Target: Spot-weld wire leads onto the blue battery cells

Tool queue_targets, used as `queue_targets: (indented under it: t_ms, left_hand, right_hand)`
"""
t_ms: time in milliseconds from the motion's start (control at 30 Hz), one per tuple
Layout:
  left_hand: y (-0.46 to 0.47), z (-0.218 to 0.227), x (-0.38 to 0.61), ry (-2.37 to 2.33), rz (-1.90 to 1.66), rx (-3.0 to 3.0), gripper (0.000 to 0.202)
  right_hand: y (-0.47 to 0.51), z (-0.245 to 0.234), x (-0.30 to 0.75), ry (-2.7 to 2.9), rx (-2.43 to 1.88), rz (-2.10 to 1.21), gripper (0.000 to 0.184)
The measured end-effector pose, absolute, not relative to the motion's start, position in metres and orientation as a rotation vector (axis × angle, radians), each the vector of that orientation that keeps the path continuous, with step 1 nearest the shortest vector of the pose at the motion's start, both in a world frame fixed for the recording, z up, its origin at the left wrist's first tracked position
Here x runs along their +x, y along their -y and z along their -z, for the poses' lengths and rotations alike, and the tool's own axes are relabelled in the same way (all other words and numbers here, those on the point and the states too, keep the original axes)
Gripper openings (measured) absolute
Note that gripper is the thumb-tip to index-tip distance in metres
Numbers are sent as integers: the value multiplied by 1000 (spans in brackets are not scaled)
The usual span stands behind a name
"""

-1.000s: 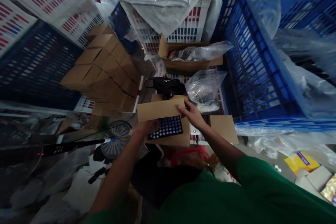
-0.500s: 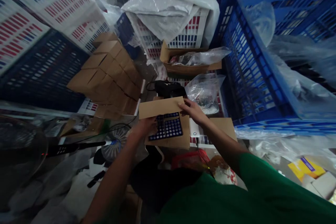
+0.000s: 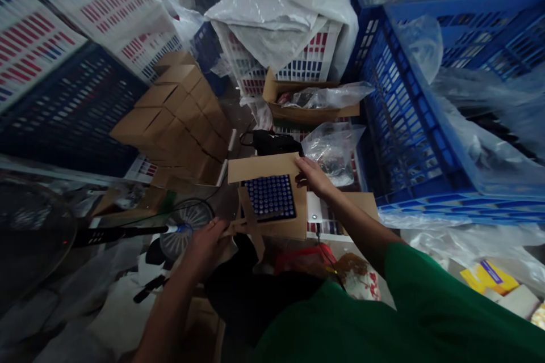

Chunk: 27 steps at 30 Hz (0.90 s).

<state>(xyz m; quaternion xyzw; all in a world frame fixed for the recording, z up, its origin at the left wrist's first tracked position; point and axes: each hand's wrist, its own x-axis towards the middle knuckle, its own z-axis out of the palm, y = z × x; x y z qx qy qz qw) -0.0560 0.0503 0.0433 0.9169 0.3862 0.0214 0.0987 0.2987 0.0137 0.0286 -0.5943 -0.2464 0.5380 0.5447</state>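
An open cardboard box [image 3: 281,229] lies in front of me, packed with rows of small blue cylinders with pale round ends [image 3: 272,191]. A crossed cardboard divider [image 3: 252,221] is tilted over the box's left front corner. My left hand [image 3: 208,241], left of the box, is closed on one end of that divider. At the far right corner, my right hand [image 3: 314,177] grips the end of the raised box flap [image 3: 264,167] with bent fingers. Part of its grip is hidden.
Stacked brown cartons [image 3: 179,119] stand at the left, and a blue crate [image 3: 409,102] rises at the right. Behind the box are a black bag [image 3: 276,142], a clear plastic bag [image 3: 334,150] and an open carton [image 3: 310,116]. A fan [image 3: 185,229] sits near my left hand.
My left hand has moved from inside the box out to the left and towards me, with the cardboard divider in it. More blue cylinders show now. My right hand stays by the flap.
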Motion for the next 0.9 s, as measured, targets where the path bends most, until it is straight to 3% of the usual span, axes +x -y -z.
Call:
queue_targets:
  t_ms: [133, 233, 467, 533, 633, 733, 900]
  left_hand:
    - [3, -41, -124, -1349, -283, 2630, 25]
    - [52, -34, -165, -1470, -250, 2503, 28]
    - [151, -5, -208, -1797, -614, 2304, 20]
    - [174, -2, -206, -1903, -710, 2198, 20]
    - [206, -5, -198, -1993, -740, 1999, 18]
    - [239, -15, -183, -2146, -823, 1784, 18]
    - [300, -49, -125, -2374, -736, 1417, 17]
  right_hand:
    - [25, -8, 278, 572, -1500, -1214, 53]
    - [56, 14, 260, 590, -1563, -1203, 59]
    - [115, 79, 244, 875, -1866, -1058, 84]
    - [135, 91, 249, 999, -1955, -833, 84]
    - [154, 89, 248, 1293, -1825, -620, 69]
    - [146, 70, 219, 1612, -1561, -791, 50]
    - [114, 65, 148, 1986, -1430, -1326, 56]
